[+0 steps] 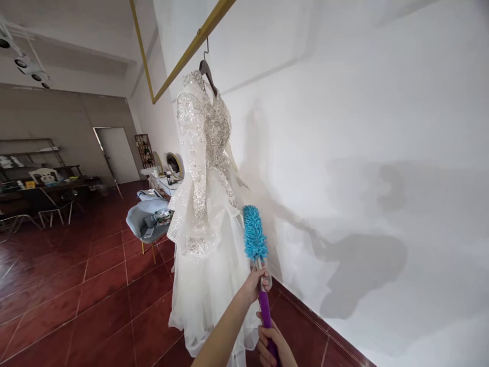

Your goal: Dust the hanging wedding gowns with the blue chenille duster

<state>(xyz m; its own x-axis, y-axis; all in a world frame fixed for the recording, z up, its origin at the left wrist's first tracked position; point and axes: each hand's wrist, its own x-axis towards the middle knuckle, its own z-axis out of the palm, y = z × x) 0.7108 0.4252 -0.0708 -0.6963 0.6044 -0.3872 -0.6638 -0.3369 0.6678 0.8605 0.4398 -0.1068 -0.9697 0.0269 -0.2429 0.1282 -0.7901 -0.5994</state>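
- Left hand (256,283) grips the duster (255,239) just below its blue head.
- Right hand (272,344) clamps the purple handle's lower end.
- Duster stands upright beside the white gown (206,214) hanging by the wall (362,153).

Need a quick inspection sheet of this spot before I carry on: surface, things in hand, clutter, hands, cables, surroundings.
Surface: dark red tiled floor, glossy; white wall on the right carrying shadows.
Job's things: blue fluffy duster on a purple handle, raised beside a white beaded gown on a hanger from a gold rail.
Clutter: light blue chair with items piled on its seat.
Hands: left hand grips the handle high up; right hand grips it lower down.
Cables: nothing seen.
Surroundings: desks and shelving far left, a door, round mirrors.
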